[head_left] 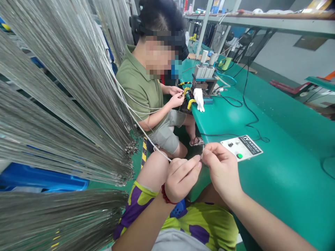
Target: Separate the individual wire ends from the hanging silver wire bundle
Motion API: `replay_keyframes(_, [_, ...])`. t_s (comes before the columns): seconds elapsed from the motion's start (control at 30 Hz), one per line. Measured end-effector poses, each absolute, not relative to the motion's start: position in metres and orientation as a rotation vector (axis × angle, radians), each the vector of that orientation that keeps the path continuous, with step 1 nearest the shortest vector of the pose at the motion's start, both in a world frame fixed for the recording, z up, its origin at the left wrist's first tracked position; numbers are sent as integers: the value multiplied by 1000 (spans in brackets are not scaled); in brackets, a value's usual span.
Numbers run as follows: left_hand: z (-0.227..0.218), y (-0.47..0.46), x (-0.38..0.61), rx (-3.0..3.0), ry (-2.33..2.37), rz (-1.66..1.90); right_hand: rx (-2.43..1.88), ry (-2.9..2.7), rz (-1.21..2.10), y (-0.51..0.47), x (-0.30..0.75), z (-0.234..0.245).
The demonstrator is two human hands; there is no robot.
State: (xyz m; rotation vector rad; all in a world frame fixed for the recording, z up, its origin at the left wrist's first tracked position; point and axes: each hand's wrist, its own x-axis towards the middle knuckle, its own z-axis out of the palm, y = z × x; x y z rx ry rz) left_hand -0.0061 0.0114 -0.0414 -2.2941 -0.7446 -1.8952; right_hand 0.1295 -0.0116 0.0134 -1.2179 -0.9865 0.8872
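Note:
My left hand (183,176) is closed round a pale cable (149,139) that comes in from the hanging bundles at the upper left. Just to its right, my right hand (221,167) pinches the thin end of that cable between thumb and forefinger. The fingertips of both hands almost meet in front of the table's edge, above my lap. What exactly sits at the cable's tip is too small to make out.
Dense bundles of grey cables (65,87) hang at left. A co-worker (142,83) sits ahead, hands by a small press (205,78) with a white glove (199,99). A control panel (244,148) with a green button lies on the green table (288,181).

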Motion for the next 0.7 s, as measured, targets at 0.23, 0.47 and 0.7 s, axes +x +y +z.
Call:
replay_keyframes(0.23, [-23,12,-7,-2128,-889,-2222,-1059,-980,1142,-15,129,7])
replay_keyframes(0.47, [-22,5,-7,-2223,-969,-2311,-989,-1000,1182,-16,126,10])
replay_keyframes(0.7, [-10,6,-11,-2213,-1007,-2415,-998,-1002,1188,-12,124,10])
